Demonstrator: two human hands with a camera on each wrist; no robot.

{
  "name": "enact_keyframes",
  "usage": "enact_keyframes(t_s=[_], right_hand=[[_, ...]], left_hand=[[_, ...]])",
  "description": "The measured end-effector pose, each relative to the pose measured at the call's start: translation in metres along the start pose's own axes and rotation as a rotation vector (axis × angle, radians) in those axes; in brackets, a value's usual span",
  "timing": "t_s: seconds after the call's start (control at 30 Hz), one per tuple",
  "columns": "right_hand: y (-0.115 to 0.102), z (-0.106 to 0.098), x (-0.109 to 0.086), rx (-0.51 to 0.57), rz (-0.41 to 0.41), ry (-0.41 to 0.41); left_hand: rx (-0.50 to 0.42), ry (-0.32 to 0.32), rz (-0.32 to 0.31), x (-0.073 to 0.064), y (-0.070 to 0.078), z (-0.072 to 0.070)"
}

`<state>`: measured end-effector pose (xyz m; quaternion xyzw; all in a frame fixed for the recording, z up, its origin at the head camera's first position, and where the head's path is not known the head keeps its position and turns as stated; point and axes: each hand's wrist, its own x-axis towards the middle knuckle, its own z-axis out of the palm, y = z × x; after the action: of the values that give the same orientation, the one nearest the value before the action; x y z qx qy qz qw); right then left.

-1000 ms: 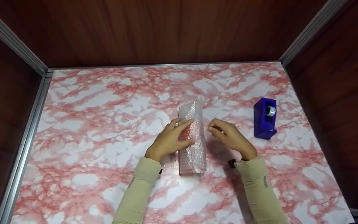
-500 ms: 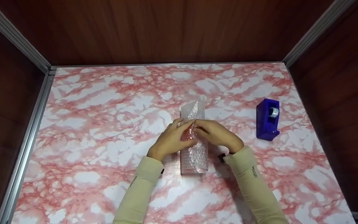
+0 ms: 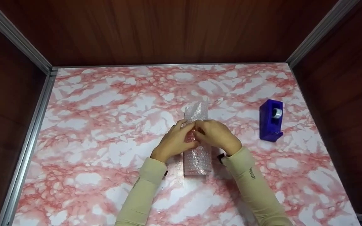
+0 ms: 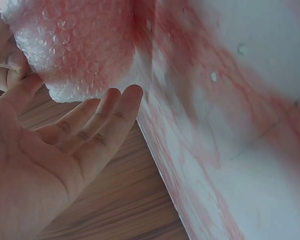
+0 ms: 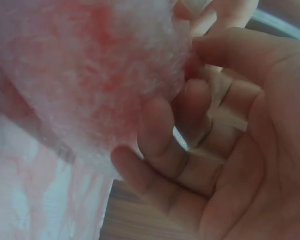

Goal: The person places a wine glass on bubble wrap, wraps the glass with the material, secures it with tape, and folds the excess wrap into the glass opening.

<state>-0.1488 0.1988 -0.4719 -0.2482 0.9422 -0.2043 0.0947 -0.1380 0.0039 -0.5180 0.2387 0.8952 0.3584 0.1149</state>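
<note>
A long, narrow bundle of clear bubble wrap (image 3: 198, 161) lies on the table, with red showing through it. My left hand (image 3: 173, 141) rests across its left side, the thumb and index finger on top. In the left wrist view several fingers (image 4: 101, 127) stretch out below the bundle's edge. My right hand (image 3: 217, 135) comes from the other side, its thumb and index finger pinching at the wrap beside the left index fingertip. In the right wrist view the right fingers (image 5: 157, 125) curl against the wrap (image 5: 90, 75). Whether something thin sits in that pinch I cannot tell.
A blue tape dispenser (image 3: 269, 122) with a roll of clear tape (image 3: 276, 113) stands right of the bundle. Red-and-white marbled covering spans the table (image 3: 105, 100). Dark wood panels (image 3: 168, 31) with metal rails (image 3: 27, 138) close off the back and sides.
My right hand has moved left from beside the bundle onto its top, meeting the left fingertips. The left hand keeps its hold, and the whole head view has shifted slightly.
</note>
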Motion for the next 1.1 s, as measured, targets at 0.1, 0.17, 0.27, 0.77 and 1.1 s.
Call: enact_keyframes(t_s=[0.1,0.17,0.27,0.77,1.1], right_hand=[[-0.005,-0.001,0.001,-0.076,0.051,0.003],[-0.007,-0.002,0.003,-0.104,0.099,-0.007],[-0.009,-0.004,0.004,-0.124,0.170,-0.027],[0.032,0.022,-0.010,0.178,0.304,0.125],[0.046,0.056,-0.011,0.486,0.428,0.155]], left_hand=[[-0.001,0.004,-0.003,0.000,0.000,0.000],[0.003,0.006,-0.006,0.000,0.000,0.000],[0.001,0.008,-0.013,0.001,0.001,0.001],[-0.033,0.004,-0.031,-0.002,-0.003,0.002],[-0.040,0.051,-0.004,-0.004,-0.007,0.005]])
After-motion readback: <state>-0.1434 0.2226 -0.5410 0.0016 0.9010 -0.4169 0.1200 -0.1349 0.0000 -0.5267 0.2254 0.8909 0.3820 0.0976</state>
